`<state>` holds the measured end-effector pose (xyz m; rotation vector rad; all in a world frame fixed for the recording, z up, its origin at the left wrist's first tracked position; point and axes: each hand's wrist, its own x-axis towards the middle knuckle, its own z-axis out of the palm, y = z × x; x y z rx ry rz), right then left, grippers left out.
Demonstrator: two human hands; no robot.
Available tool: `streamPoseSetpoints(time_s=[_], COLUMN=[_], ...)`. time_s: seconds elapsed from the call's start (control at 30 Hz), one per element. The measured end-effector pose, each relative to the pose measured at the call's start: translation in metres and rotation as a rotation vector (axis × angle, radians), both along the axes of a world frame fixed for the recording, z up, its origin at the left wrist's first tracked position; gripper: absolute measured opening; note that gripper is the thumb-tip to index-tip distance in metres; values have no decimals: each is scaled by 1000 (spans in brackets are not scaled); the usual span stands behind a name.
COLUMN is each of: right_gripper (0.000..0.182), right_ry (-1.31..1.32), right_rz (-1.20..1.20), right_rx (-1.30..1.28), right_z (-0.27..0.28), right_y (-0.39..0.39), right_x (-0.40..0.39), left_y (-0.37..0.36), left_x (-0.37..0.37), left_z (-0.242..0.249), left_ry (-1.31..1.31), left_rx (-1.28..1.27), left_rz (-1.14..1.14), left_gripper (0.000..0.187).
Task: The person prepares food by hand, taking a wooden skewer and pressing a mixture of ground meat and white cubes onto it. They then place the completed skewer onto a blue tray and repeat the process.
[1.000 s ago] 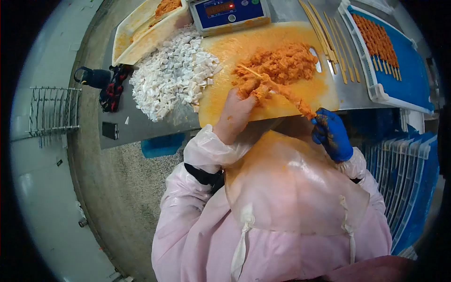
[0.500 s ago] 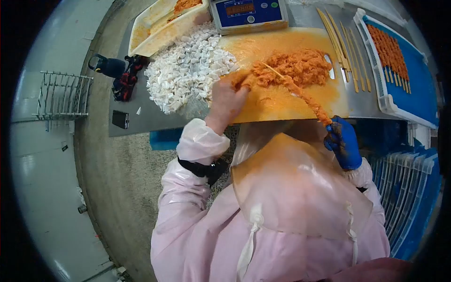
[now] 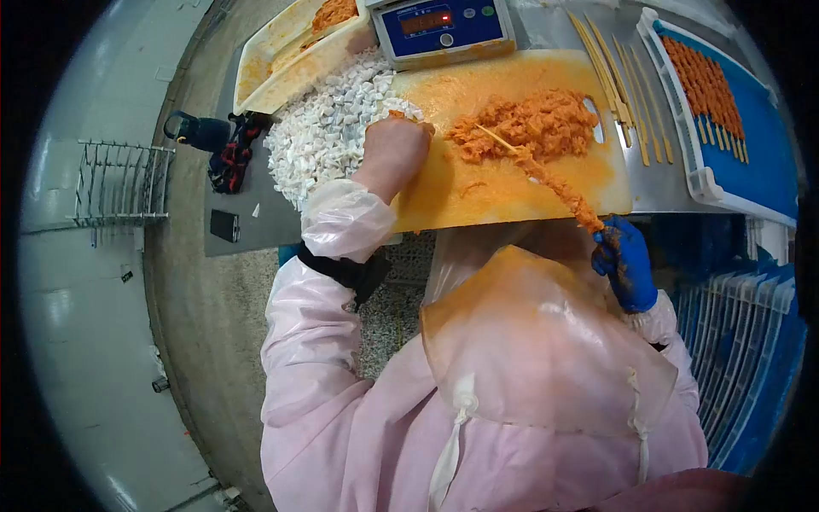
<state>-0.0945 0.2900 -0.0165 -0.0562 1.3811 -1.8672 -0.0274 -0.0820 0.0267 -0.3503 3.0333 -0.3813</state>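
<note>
My bare left hand is closed at the left edge of the yellow cutting board, beside a heap of white chopped pieces. A bit of orange meat shows at its fingers, which are mostly hidden under the hand. Gloved in blue, my right hand grips the lower end of a skewer wrapped in orange meat. The skewer slants up to the left, its bare wooden tip over a pile of orange marinated meat on the board.
Behind the board stands a digital scale; left of it is a white tub. Loose wooden skewers lie to the right, near a white-rimmed tray with filled skewers. A dark bottle stands far left.
My left hand has moved left, off the meat pile's edge toward the white pieces. My right hand still holds the skewer in nearly the same place. The view has shifted slightly.
</note>
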Motion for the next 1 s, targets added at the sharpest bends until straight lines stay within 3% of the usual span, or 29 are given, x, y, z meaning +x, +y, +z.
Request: streamPoseSetpoints(time_s=[0.1, 0.27, 0.33, 0.6, 0.7, 1.0], right_gripper=[8, 12, 9, 11, 13, 14], right_ry=[36, 282, 874, 775, 809, 759], right_rz=[11, 155, 128, 259, 267, 266], right_rx=[57, 305, 365, 509, 511, 453], right_z=[-5, -10, -13, 11, 4, -8], right_y=[2, 19, 23, 31, 18, 14], right_x=[-1, -4, -1, 5, 6, 5], left_y=[3, 30, 35, 54, 60, 63], left_x=[20, 47, 54, 58, 52, 50], left_z=[-5, -8, -16, -23, -9, -12], left_ry=[86, 149, 228, 424, 299, 280], left_rx=[151, 367, 451, 639, 686, 733], left_rz=[-207, -279, -303, 2, 133, 177], left_gripper=[11, 15, 17, 19, 17, 19])
